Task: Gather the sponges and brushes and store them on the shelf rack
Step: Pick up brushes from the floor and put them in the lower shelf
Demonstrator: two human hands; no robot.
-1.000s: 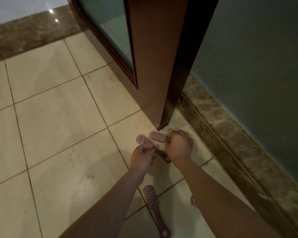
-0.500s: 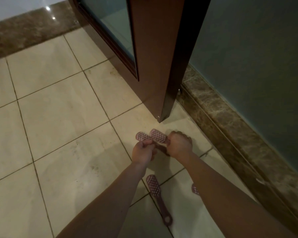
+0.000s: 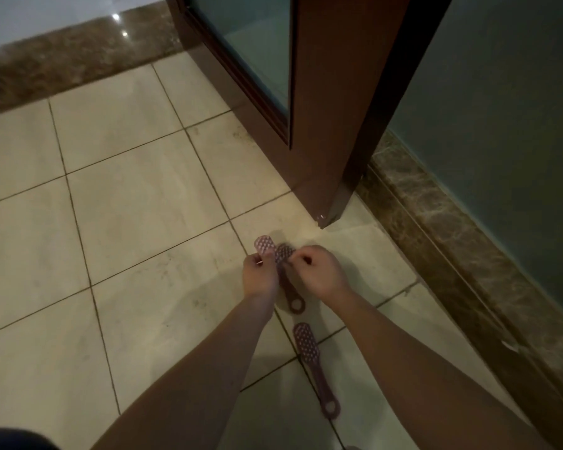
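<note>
Purple brush (image 3: 265, 245) sits gripped in our left hand (image 3: 260, 278), our right hand (image 3: 319, 274) pinches a second brush (image 3: 286, 252) beside it over the floor (image 3: 143, 222), where a third brush (image 3: 314, 362) lies nearer us.

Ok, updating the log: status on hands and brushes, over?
Left hand grips first brush. Right hand pinches second brush beside it. Third brush lies on the floor, untouched. Door corner just ahead, not blocking.
</note>
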